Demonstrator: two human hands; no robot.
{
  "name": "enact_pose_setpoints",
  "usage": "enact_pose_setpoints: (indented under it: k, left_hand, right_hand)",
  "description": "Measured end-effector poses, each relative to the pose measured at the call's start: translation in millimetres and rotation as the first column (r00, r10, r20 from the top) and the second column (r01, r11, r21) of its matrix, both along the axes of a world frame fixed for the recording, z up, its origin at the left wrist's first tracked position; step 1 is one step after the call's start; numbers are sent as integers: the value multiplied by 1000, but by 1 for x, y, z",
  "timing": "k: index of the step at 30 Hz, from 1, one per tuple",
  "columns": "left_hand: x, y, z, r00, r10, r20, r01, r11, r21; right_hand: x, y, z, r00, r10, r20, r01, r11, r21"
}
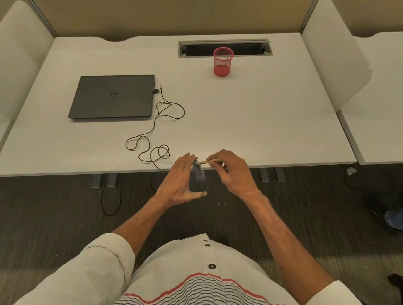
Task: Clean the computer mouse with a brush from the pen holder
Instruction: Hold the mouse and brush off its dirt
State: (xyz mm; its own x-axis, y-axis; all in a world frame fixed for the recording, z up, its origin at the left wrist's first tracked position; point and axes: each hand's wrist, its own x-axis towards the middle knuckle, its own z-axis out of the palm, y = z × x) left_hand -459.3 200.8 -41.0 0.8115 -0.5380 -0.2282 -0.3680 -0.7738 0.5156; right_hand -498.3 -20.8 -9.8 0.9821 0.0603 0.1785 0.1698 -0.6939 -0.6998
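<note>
Computer mouse (198, 178) is held off the counter (264, 115), nearer the person than the laptop (112, 96) and to its right, over the counter's near edge. Left hand (181, 179) grips it on edge, fingers (184, 159) over the far end and thumb under the near end; likely turned this way to present one face and its seams to the tool. Right hand (232, 171) pinches a thin pale-handled brush (209, 161) in curled fingers, its tip at the mouse's far upper end. Bristles are too small to make out, so contact is a judgement. The short, close grip suits small controlled strokes. Mouse cable (160, 112) runs in loose loops from the laptop's right side toward the hands; the slack lets the mouse be lifted and turned freely. Laptop is closed and flat. Red mesh pen holder (223, 62) stands beyond the laptop and to its right, apparently empty. Judged step: brushing under way, with other faces probably yet to do.
</note>
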Motion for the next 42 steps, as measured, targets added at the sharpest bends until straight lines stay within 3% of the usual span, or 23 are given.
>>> enact_pose_setpoints:
  k: [5,10,16,19,27,34,42]
  left_hand:
    - [0,0,0,1000,-7,14,7,1000,5]
    - [2,1,1,1000,-14,17,13,1000,5]
    - [1,1,1,1000,9,-8,-9,1000,17]
    - [2,1,1,1000,19,-2,-19,1000,16]
    - [2,1,4,998,56,11,-56,998,-11]
    - [0,1,6,997,77,4,-77,997,6]
    - [-3,2,7,993,119,-7,-119,993,8]
  right_hand:
    - [3,2,5,995,100,-2,-99,988,-119]
    - [0,0,9,986,133,-98,-141,987,-79]
    - [5,4,14,993,-100,-66,107,988,113]
    - [5,9,14,980,-177,-88,188,973,133]
    - [-4,7,6,947,-178,-267,207,975,86]
    - [-3,8,8,949,-279,-147,309,918,249]
    - [-24,11,-12,950,-201,-239,236,964,125]
